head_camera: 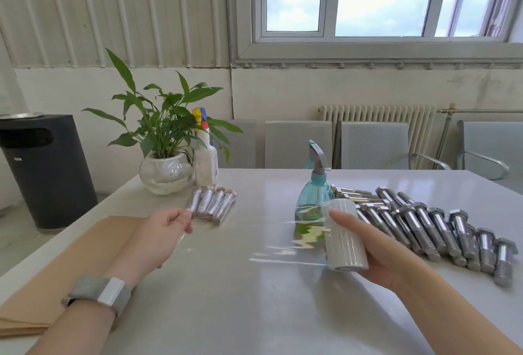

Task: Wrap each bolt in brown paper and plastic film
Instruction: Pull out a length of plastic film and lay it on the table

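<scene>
My right hand [376,253] grips a roll of clear plastic film [343,237] above the table. A sheet of film [254,241] stretches from the roll leftwards to my left hand [161,237], which pinches its free end. Several bare steel bolts [424,227] lie in a row at the right. Several wrapped bolts [212,203] lie side by side just beyond my left hand. A stack of brown paper sheets [70,269] lies at the left, under my left forearm.
A teal spray bottle [314,193] stands just behind the roll. A potted plant in a glass bowl [165,172] and a white spray bottle [206,161] stand at the table's far left. A black bin [48,170] stands left of the white table [254,312].
</scene>
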